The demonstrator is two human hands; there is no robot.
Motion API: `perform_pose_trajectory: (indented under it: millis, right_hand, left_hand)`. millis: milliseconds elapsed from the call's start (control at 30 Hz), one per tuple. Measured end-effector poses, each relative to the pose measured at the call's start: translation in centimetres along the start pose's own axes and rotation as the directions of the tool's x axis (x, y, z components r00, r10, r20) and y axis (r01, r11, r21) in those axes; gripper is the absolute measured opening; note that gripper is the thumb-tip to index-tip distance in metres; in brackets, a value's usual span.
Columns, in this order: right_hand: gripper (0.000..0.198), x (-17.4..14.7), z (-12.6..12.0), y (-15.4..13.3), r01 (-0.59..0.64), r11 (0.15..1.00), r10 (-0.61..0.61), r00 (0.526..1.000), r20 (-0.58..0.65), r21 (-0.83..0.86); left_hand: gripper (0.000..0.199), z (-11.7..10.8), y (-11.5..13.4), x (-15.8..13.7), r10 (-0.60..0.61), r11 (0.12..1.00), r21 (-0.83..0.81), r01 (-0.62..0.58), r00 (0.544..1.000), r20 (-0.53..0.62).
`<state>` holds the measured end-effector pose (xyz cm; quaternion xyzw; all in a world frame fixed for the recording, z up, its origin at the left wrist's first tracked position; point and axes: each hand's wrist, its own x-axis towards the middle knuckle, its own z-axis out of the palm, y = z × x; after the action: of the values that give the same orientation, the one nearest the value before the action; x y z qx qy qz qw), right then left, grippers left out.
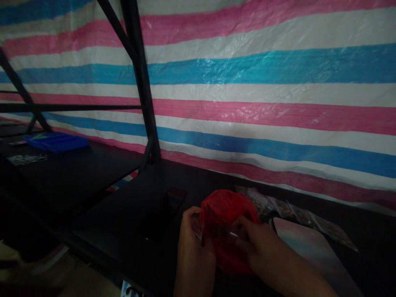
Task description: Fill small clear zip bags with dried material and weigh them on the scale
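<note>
A crumpled red plastic bag (230, 206) stands with its mouth open on the black table, between my two hands. My left hand (196, 251) is closed at the bag's left edge, with what looks like a small clear plastic bag (197, 227) between thumb and fingers. Over the red bag's mouth, my right hand (258, 243) has its fingers bent together. A small shiny spot shows at its fingertips, but dimness and blur hide what it is.
Clear packets (297, 214) of small brownish pieces lie behind a pale rounded-corner panel (309, 239) on the right. A dark phone-like object (176, 196) lies left on the black table (120, 222). Farther left are a blue tray (58, 141) and a black metal post (142, 82).
</note>
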<state>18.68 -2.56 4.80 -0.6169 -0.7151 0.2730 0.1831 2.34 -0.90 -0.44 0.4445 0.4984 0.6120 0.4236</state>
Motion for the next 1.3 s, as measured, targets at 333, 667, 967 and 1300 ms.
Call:
perform_pose_trajectory:
  millis: [333,667,967,1300]
  right_hand:
    - [0.055,1.2,0.9,-0.2,-0.144,0.95,0.116,0.987,-0.115,-0.278]
    - [0.054,1.0,0.7,0.3,-0.029,0.981,0.013,0.997,-0.081,-0.189]
    - [0.04,1.0,1.6,-0.2,0.022,0.998,-0.028,0.993,-0.116,-0.052]
    - [0.038,1.7,2.6,0.3,0.038,0.974,-0.012,0.993,-0.115,0.225]
  left_hand:
    - [0.063,0.0,-1.0,-0.7,-0.077,0.997,0.031,0.073,0.988,0.132]
    - [0.075,0.1,-0.8,-0.8,-0.13,0.988,-0.052,0.146,0.965,0.229]
    - [0.078,0.4,1.6,0.0,-0.195,0.965,-0.152,0.215,0.971,0.138]
    - [0.081,-0.8,2.2,1.2,-0.202,0.967,-0.136,0.217,0.972,0.122]
